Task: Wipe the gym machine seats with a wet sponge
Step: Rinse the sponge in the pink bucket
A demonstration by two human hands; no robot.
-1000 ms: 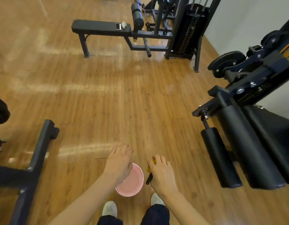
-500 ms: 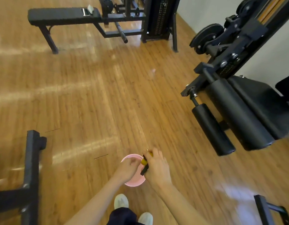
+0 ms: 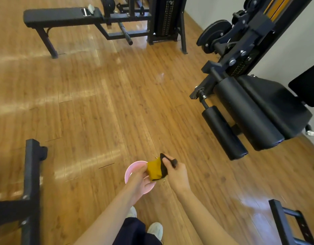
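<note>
Both hands [image 3: 177, 174] pinch sponge [image 3: 154, 169] (yellow face leftward); above basin [image 3: 129, 171].

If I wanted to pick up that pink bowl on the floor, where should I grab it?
Probably the far left rim of the pink bowl, coming down from above. It sits upright on the wooden floor with its mouth open upward, so the thin rim suits a pinch grip. The near side is covered by the left hand, which, with the right hand, holds the sponge over it.
</note>
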